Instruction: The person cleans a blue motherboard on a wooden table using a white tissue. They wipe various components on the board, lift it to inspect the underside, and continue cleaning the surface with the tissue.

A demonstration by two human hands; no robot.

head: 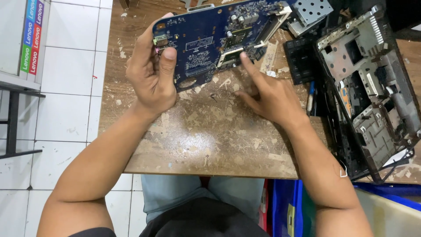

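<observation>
The blue board (pixel 206 39) lies tilted over the far part of the tabletop (pixel 197 136), its left end raised in the left hand (pixel 151 74). That grip is pressed together on the board's left edge: thumb on the top face beside the small connectors, fingers wrapped behind. To the right of the grip, the right hand (pixel 269 96) rests with fingers spread, the index fingertip touching a silvery chip (pixel 229 57) near the board's lower edge; it pinches nothing.

Nearer than the grip, the worn tabletop runs bare to its front edge, the widest free room for moving. Left of the grip, the tabletop's edge is close, with white floor tiles (pixel 66 66) beyond it. Right of the right hand the space is crowded: a black keyboard piece (pixel 300 59) just beside the board's right end, a metal bracket (pixel 309 12) farther off, and an opened laptop chassis (pixel 372 92) reaching the right edge.
</observation>
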